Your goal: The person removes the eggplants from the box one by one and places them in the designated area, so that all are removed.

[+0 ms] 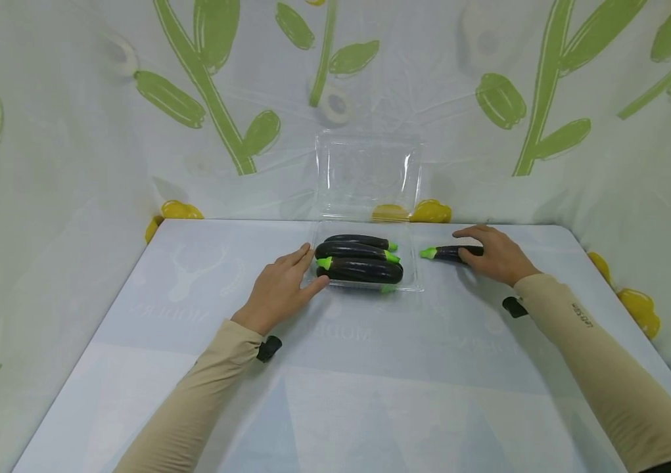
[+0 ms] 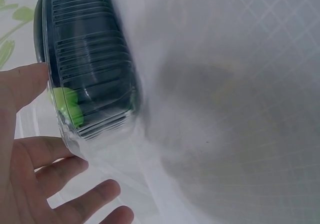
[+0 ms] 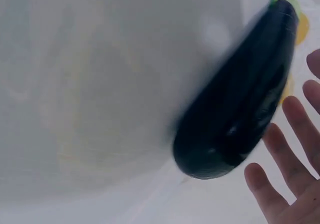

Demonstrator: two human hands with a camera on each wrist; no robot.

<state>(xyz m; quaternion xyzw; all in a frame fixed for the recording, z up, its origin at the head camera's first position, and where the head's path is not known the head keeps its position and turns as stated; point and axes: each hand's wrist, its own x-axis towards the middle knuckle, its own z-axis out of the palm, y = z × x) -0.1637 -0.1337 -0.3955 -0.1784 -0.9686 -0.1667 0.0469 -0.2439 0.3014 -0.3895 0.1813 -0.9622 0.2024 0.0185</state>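
A clear plastic clamshell box (image 1: 413,259) stands near the table's back edge, its lid (image 1: 369,172) raised. Dark purple eggplants (image 1: 360,270) with green stems lie side by side inside. My left hand (image 1: 276,292) rests against the box's left side, fingers extended; the left wrist view shows its thumb and fingertips touching the box's ribbed wall (image 2: 92,69). To the right of the box, another eggplant (image 1: 446,253) lies on the table with its green stem toward the box. Over it is my right hand (image 1: 499,255), fingers spread beside the eggplant (image 3: 235,99) in the right wrist view.
The white table (image 1: 335,407) has a faint printed cover. Behind it hangs a pale curtain (image 1: 430,118) with green leaf prints, close to the raised lid. Yellow printed shapes (image 1: 638,309) show past the table's edges.
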